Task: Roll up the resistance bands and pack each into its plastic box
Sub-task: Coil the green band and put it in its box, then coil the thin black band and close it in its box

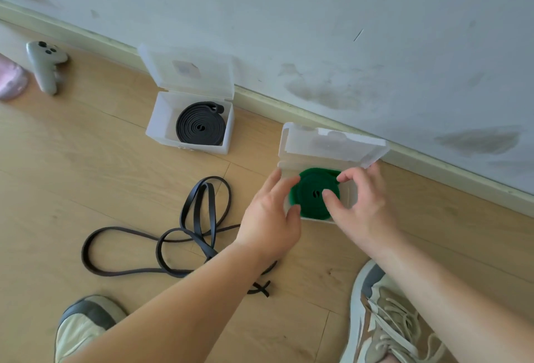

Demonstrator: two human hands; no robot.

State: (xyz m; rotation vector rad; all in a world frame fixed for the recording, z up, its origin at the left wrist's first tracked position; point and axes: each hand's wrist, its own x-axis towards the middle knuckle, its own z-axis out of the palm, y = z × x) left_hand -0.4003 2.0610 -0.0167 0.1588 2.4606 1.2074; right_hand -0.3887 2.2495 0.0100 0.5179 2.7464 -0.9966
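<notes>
A rolled green band (310, 193) lies inside a clear plastic box (332, 145) whose lid stands open near the wall. My left hand (270, 218) rests at the box's left side, fingers spread against the roll. My right hand (358, 203) hovers over the roll's right side, thumb touching its top, fingers curled apart. A second open box (161, 119) further left holds a rolled black band (200, 124). A loose black band (199, 226) sprawls in loops on the wooden floor, partly hidden under my left forearm.
A grey handheld controller (44, 64) and a pink object (10, 82) lie at the far left by the baseboard (289, 108). My two shoes (83, 325) (390, 319) stand on the floor at the bottom. The wall runs diagonally behind both boxes.
</notes>
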